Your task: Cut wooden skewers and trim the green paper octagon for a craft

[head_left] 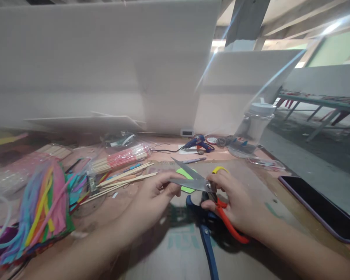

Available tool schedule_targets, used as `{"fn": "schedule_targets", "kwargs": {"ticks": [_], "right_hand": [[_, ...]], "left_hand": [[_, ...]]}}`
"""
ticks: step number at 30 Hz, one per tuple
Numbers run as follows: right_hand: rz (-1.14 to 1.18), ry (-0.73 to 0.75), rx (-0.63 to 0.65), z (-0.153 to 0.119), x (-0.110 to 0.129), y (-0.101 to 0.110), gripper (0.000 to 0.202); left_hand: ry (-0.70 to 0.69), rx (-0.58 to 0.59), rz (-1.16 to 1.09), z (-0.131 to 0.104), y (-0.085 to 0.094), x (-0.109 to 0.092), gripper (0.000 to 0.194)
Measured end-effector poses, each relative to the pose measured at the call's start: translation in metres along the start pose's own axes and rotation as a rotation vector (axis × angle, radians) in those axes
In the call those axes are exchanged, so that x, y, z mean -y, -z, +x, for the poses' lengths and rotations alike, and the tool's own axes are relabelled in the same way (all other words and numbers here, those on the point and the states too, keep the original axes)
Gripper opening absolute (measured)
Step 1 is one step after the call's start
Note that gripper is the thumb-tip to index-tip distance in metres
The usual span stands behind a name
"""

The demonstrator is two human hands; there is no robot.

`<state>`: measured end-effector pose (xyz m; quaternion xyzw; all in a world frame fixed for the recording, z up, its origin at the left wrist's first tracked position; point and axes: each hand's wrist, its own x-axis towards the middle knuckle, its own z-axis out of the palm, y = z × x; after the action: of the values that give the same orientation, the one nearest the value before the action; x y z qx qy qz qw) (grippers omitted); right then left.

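My right hand (231,194) grips scissors (194,183) by their red and yellow handles. Their metal blades are spread apart and point left. My left hand (156,194) has thumb and fingers pinched together at the end of the lower blade; whatever is between them is hidden. Behind the blades shows a bright green piece of paper (186,175), partly covered; I cannot tell whether my fingers touch it. Below my right hand, a blue-handled cutting tool (207,245) lies on the board (175,260).
At left lie colourful pipe cleaners (45,206), wooden sticks (128,177) and a plastic-wrapped stick bundle (119,157). Behind are a pen (194,160), a blue glue gun (198,144) and a clear bottle (251,130). A phone (317,206) rests at right. White panels (105,66) stand at the back.
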<state>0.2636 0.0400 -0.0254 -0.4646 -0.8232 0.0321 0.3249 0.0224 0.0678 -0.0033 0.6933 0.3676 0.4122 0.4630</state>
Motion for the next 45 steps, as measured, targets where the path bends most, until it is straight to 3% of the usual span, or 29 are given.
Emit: {"fn": "schedule_targets", "kwargs": {"ticks": [19, 25, 35, 45], "right_hand": [[0.027, -0.025, 0.113, -0.003, 0.009, -0.002, 0.042], [0.022, 0.016, 0.05, -0.004, 0.012, -0.002, 0.042], [-0.077, 0.04, 0.095, -0.003, 0.014, 0.003, 0.051], [-0.106, 0.086, 0.075, -0.008, 0.013, 0.001, 0.042]], "left_hand": [[-0.042, 0.005, 0.034, -0.005, -0.005, 0.0, 0.015], [-0.033, -0.023, 0.038, -0.012, -0.01, -0.003, 0.014], [-0.02, 0.018, 0.03, -0.012, -0.006, -0.003, 0.008], [0.029, -0.015, -0.059, -0.014, -0.015, -0.003, 0.015]]}}
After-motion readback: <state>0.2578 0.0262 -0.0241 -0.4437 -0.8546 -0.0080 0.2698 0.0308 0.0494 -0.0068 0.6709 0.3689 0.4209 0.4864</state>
